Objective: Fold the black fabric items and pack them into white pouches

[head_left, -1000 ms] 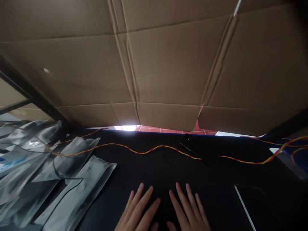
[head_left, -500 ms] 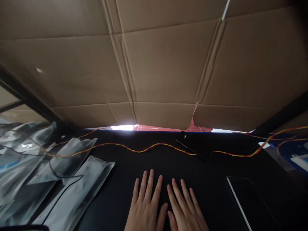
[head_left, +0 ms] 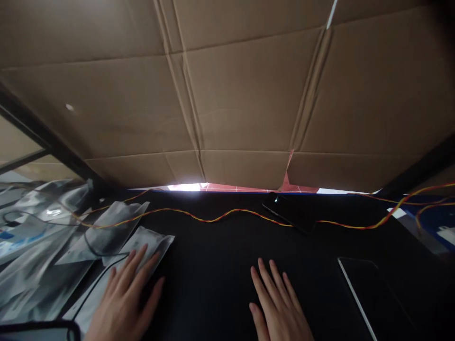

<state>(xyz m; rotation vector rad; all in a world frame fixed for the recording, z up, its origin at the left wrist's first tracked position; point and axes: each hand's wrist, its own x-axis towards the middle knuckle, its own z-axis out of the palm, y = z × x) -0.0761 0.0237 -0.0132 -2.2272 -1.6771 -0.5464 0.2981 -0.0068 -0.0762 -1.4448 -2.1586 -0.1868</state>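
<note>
Left hand (head_left: 122, 300) open, palm down, fingers fanned and thumb well out to the side, with nothing gripped. Placed over the nearest translucent pouch (head_left: 151, 240), toward the left part of the black counter (head_left: 206, 265), hiding much of its middle. Cannot tell resting contact from a slight hover there. Right hand (head_left: 279, 308) also open and empty, palm down, fingers a little apart and thumb angled inward, low over bare counter, well apart from the left hand.

Beyond and left of that pouch, more translucent pouches (head_left: 42, 279), overlapping in a loose heap along the counter's left side. Across them, a thin black cable (head_left: 93, 285), running down to the near left. In the lower left corner of the view, part of a dark rounded frame (head_left: 39, 325), too cropped to identify.

Along the far edge of the counter, a twisted red-and-yellow wire (head_left: 209, 220), wavy, lost from sight for a short stretch at a dark phone-shaped slab (head_left: 289, 214). Toward the right edge, a larger black slab (head_left: 377, 296) with a pale long side, lying flat. Past the far edge, creased cardboard (head_left: 241, 104), with red tiles (head_left: 243, 188) visible below.
</note>
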